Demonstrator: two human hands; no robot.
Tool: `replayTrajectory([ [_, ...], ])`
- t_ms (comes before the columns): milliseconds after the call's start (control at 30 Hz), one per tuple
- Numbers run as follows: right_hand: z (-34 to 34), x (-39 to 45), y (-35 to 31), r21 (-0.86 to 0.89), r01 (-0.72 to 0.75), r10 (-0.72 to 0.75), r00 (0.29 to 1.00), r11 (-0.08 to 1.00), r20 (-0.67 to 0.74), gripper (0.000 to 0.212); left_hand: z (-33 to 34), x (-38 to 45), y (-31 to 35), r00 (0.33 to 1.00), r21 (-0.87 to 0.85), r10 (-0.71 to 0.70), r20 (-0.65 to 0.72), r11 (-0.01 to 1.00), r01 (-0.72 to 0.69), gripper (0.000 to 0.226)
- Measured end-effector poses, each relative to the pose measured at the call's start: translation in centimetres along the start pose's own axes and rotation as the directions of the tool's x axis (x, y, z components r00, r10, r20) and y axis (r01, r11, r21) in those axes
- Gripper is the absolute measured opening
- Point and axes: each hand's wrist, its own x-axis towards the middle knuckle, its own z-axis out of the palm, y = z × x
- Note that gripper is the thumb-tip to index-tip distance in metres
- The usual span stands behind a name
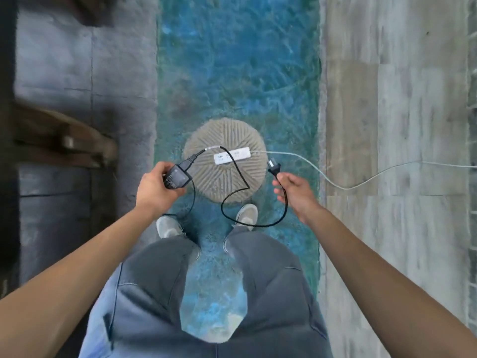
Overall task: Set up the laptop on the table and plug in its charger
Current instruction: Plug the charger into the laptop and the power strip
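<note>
Gripping the charger brick (177, 179), the left hand (157, 188) curls closed; the right hand (296, 189) apparently pinches the plug (274, 167).

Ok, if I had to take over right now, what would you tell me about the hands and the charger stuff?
Left hand: shut around the black charger brick.
Right hand: pinching the cord just below the wall plug, prongs pointing up and away.
The black cord loops between both hands, above the shoes.
White power strip lies on the round stone straight ahead, its own pale cable running off to the right.
Done: charger picked up. Left: plug not yet in the strip. No laptop or table in view.
</note>
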Motion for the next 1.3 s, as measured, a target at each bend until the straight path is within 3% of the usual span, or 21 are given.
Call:
replayTrajectory([
  [233,6.0,12.9,7.0,-0.251,0.064,-0.075,0.996,0.966,-0.036,0.014,7.4,9.9,-10.4,0.998,0.067,-0.037,0.052,0.997,0.033,0.065],
  [367,8.7,20.5,10.9,-0.432,0.128,-0.117,0.992,0.893,0.053,0.027,11.5,15.7,-15.5,0.994,0.125,-0.028,0.109,0.992,0.015,0.061],
  [533,11.2,28.8,13.3,-0.744,0.329,-0.223,0.944,0.582,0.243,0.039,15.6,22.2,-19.6,0.974,0.167,0.054,0.221,0.982,-0.093,0.060],
  [667,13.2,34.1,13.5,-0.798,0.434,-0.302,0.895,0.418,0.328,0.040,17.0,26.6,-21.7,0.950,0.290,0.151,0.274,0.929,-0.231,0.059],
  [800,15.3,37.8,12.9,-0.836,0.528,-0.375,0.813,0.151,0.445,0.030,17.3,30.5,-24.0,0.877,0.448,0.233,0.421,0.787,-0.424,0.054],
  [867,16.2,39.3,12.5,-0.819,0.571,-0.411,0.762,0.061,0.501,0.029,17.5,32.2,-25.5,0.862,0.481,0.273,0.428,0.739,-0.472,0.057],
  [1100,18.1,41.1,12.8,-0.803,0.594,-0.445,0.707,-0.046,0.549,0.031,17.6,36.1,-28.6,0.749,0.578,0.452,0.485,0.476,-0.662,0.075],
  [1300,18.8,40.9,12.2,-0.842,0.538,-0.450,0.744,-0.034,0.494,0.031,18.8,35.9,-29.1,0.723,0.561,0.495,0.482,0.459,-0.689,0.078],
])
